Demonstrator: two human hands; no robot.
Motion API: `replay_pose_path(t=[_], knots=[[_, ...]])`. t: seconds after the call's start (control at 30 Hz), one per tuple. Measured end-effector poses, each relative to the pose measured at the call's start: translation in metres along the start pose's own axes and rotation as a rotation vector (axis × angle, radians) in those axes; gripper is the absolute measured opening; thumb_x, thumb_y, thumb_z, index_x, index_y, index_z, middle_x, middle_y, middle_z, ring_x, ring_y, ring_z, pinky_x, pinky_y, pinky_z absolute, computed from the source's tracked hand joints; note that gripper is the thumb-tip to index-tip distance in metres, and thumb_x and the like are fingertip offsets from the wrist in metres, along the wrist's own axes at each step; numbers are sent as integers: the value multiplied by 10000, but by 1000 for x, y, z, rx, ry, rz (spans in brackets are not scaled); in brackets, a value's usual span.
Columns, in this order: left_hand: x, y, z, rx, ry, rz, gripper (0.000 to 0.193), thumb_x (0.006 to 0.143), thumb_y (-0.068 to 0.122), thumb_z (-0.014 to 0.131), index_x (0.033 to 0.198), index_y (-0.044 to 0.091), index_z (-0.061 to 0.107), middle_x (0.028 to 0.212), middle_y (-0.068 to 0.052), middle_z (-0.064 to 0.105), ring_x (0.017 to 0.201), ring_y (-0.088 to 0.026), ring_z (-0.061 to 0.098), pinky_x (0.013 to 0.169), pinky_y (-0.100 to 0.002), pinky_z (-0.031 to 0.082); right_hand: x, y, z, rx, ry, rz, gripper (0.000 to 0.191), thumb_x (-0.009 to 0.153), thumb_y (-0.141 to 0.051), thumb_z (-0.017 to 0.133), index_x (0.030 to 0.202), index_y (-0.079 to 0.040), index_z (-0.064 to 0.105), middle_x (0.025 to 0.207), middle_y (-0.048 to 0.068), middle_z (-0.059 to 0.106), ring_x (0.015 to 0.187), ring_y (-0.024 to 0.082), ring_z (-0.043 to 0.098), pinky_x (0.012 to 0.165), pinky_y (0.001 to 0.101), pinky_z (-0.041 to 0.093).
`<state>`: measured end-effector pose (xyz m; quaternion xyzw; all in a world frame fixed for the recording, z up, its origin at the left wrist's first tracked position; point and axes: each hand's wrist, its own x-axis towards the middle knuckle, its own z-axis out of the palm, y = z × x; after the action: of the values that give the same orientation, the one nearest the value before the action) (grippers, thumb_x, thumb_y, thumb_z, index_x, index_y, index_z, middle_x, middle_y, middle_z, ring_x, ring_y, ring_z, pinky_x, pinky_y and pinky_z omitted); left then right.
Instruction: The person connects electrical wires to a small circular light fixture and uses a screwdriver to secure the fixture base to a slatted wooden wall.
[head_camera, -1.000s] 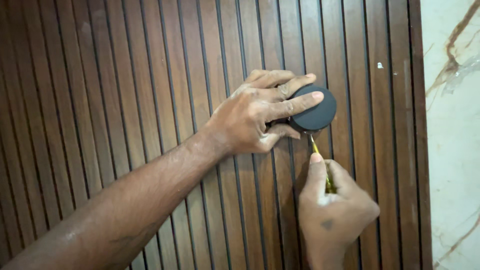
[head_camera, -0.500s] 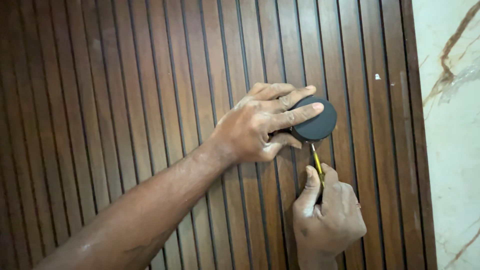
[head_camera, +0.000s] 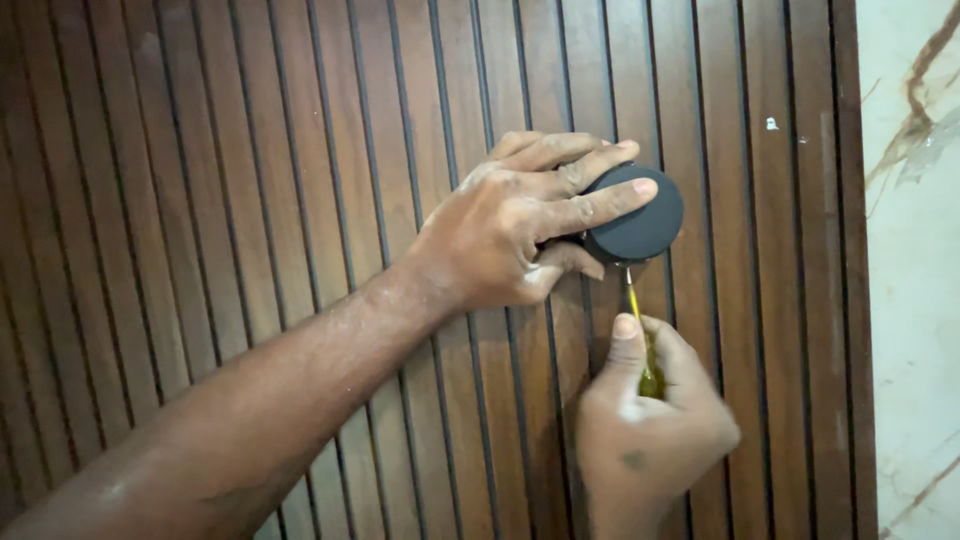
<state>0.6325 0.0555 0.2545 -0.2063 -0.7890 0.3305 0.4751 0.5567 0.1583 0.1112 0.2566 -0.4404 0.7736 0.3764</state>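
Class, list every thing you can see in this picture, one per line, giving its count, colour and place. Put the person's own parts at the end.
Round fitting: one, matt black, on the slatted panel right of centre, under the left hand.
Screwdriver: one, yellow handle with thin metal shaft, pointing up to the fitting's lower edge.
Slatted panel: one, dark brown wood with vertical grooves, filling most of the view.
Wall strip: one, pale marble-like with brown veins, along the right edge.
Left hand: one, grip closed over the round fitting, forearm reaching in from lower left.
Right hand: one, grip closed on the screwdriver, below the fitting.
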Motion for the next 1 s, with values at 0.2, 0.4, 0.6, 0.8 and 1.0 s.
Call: replay_pose_path(t=[0.2,0.4,0.6,0.8,1.0], knots=[[-1,1,2,0,13,-14,691,839,304,870,1449,331,547,1508,-16,590,1432,-235,538,1265,-489,400,-7,1,2,-126,-20,-80,175,1037,-191,707,1041,-23,759,781,175,678,669,305,656,614,398,495],[-4,6,-1,8,6,-23,782,814,344,901,1489,280,510,1528,-57,565,1413,-257,525,1225,-512,402,-1,5,-23,-19,-190,-7,225,991,-218,715,1060,-5,737,709,149,666,595,212,645,593,354,504],[-3,5,1,-14,44,-39,894,756,474,891,1513,234,481,1485,-52,595,1384,-274,543,1206,-538,395,-2,12,-64,-111,-386,66,267,914,-250,741,1020,-7,759,617,104,650,516,144,580,515,317,468],[-11,13,7,-57,163,-68,951,774,569,876,1543,204,451,1490,-33,620,1426,-240,556,1244,-497,427,-9,12,-105,-111,-530,159,291,903,-289,746,1003,-17,773,543,32,586,494,83,493,467,274,397],[-12,54,-29,-159,359,-286,796,917,401,859,1538,96,465,1455,-139,626,1371,-316,581,1170,-430,513,-57,27,-173,-132,-529,350,305,894,-284,732,1027,-15,788,589,-20,587,526,52,461,458,250,343]])
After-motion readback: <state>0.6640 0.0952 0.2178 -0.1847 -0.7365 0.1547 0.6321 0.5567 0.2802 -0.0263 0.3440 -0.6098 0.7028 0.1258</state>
